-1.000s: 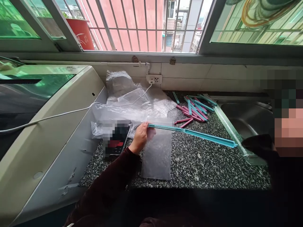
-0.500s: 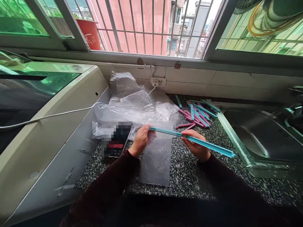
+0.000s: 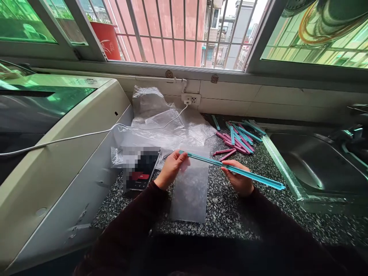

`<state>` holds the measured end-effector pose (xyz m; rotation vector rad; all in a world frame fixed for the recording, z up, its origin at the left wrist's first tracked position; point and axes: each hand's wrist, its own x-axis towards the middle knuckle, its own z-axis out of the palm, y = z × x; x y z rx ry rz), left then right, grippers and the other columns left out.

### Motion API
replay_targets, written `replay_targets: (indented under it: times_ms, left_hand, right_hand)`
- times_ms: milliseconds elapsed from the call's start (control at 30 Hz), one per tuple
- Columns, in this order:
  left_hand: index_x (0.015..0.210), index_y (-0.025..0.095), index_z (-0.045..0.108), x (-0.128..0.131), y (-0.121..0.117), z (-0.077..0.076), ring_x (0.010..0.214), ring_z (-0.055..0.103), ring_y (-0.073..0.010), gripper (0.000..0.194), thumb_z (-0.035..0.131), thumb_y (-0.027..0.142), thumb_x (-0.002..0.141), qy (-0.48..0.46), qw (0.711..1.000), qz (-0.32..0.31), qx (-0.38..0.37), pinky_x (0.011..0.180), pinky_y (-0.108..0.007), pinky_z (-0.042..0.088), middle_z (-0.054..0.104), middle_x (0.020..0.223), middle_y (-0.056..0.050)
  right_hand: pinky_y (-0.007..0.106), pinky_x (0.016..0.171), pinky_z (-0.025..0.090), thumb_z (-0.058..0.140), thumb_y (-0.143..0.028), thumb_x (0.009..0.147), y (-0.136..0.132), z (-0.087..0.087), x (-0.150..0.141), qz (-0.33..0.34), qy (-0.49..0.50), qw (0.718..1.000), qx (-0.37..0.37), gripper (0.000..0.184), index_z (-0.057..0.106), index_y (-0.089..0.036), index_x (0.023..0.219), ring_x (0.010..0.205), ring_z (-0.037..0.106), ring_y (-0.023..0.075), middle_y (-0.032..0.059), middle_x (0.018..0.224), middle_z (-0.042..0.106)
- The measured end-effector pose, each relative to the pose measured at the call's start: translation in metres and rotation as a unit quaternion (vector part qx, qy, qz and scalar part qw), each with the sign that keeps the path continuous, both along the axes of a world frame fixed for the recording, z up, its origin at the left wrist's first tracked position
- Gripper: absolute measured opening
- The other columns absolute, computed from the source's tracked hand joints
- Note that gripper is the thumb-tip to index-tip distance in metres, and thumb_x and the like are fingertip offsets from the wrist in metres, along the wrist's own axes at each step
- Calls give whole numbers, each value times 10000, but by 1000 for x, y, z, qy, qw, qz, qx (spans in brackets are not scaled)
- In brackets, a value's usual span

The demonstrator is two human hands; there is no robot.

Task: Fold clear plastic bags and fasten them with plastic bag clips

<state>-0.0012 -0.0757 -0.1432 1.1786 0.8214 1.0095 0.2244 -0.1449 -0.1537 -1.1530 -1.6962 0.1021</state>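
A long teal plastic strip is held level above the speckled counter. My left hand pinches its left end, fingers closed. My right hand grips it near the middle, fingers curled around it. Under the strip's left part lies a small clear plastic bag, flat on the counter beneath my left hand. A pile of shorter teal and pink strips lies farther back on the counter.
Crumpled clear plastic bags lie at the back left, with a dark device beside my left hand. A white cable runs to a wall socket. A steel sink is on the right, a large appliance on the left.
My right hand came into view and took hold of the teal strip near its middle. The strip's left end has lifted slightly over the clear bag.
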Motion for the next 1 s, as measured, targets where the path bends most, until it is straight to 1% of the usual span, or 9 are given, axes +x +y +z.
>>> replay_targets:
  times_ms: [67,167,267,400,500,600,733,867,1000]
  left_hand:
    - [680,167,445,-1,1,0,404,387,-46,334,638,440,674,-16,1000,-17,10,393,-183,283,519,554,45]
    - [741,159,487,-3,1,2,396,387,-46,249,634,347,671,-7,999,-30,7,394,-182,285,541,558,47]
    - [829,148,536,-3,-1,6,401,394,-54,249,617,331,680,24,997,-73,-3,400,-186,286,540,546,43]
    - [859,136,598,-4,-7,14,446,411,-64,260,641,319,680,39,988,-147,-3,445,-196,304,511,535,39]
    - [907,137,643,-5,-12,18,492,423,-71,283,656,311,684,32,986,-165,5,485,-203,315,527,573,23]
    - [923,147,672,-5,-14,17,524,422,-75,300,662,336,690,24,988,-155,9,506,-204,313,541,605,14]
    - [870,134,688,-4,-12,12,509,384,-69,312,672,379,677,23,994,-110,-3,494,-202,276,519,564,25]
    - [781,114,670,-1,-10,8,484,355,-55,316,693,398,645,7,995,-85,-51,479,-199,240,469,525,44]
    - [636,122,589,4,-9,5,493,349,-47,301,735,381,583,-36,992,-71,-96,487,-191,248,444,536,55]
  right_hand:
    - [311,624,558,606,-226,783,1,0,1,0,8,1000,5,125,632,-210,905,695,647,181,53,798,673]
    - [312,630,555,614,-195,774,0,3,4,-2,14,1000,19,140,629,-215,911,696,645,178,45,806,670]
    - [325,647,554,622,-186,767,-1,7,9,-30,28,999,28,145,629,-230,906,702,646,182,31,807,671]
    - [360,703,554,626,-209,771,1,6,21,-98,55,993,34,153,631,-227,922,749,654,199,37,846,676]
    - [362,676,560,631,-239,771,4,2,27,-126,70,989,37,160,629,-218,930,733,657,200,37,839,674]
    - [333,648,562,625,-228,775,4,1,22,-112,44,992,30,144,627,-205,917,701,655,182,36,829,675]
    - [295,661,560,621,-185,772,-2,6,7,-63,-26,997,43,134,620,-194,906,717,654,167,38,816,681]
    - [287,649,560,613,-177,779,-5,7,-1,-52,-23,997,44,136,615,-192,914,708,651,163,44,823,680]
    - [281,639,560,615,-174,776,-5,4,-3,-36,-31,998,31,131,613,-186,907,695,650,160,48,809,679]
